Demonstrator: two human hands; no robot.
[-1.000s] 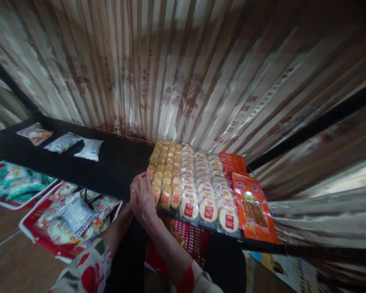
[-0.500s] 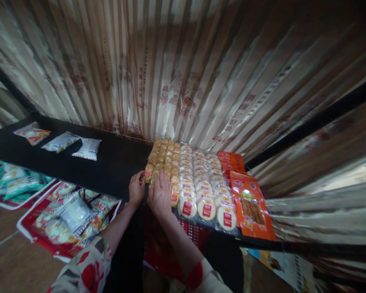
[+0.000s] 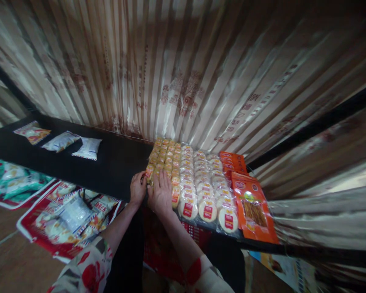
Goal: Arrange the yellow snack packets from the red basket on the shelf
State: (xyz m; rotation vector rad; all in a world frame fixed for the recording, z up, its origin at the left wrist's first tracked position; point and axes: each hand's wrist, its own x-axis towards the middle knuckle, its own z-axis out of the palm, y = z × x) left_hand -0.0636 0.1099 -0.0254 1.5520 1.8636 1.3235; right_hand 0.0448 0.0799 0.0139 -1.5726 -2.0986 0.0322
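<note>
Rows of small round snacks in clear yellow-printed packets (image 3: pixel 170 156) fill the middle of a black shelf (image 3: pixel 118 158). My left hand (image 3: pixel 137 189) is at the left front corner of these rows, its fingers bent against the side of a front packet. Flat over the front yellow packets lies my right hand (image 3: pixel 160 195), with its fingers stretched forward. It covers part of the packets beneath. Just right of it are rows of pale round cakes in clear wrappers (image 3: pixel 187 191), red labels facing up. Orange snack bags (image 3: pixel 253 203) lie at the right end.
Three white snack bags (image 3: pixel 87 148) lie spaced out on the shelf's left part. Below its front edge stands a red basket (image 3: pixel 30 215) full of similar bags, beside another with green bags (image 3: pixel 18 185). A pleated curtain (image 3: pixel 177 73) hangs behind. A black bar (image 3: pixel 317 126) slants at right.
Hands and packets keep nearly the same places. The right-hand goods appear slightly further right and lower in view.
</note>
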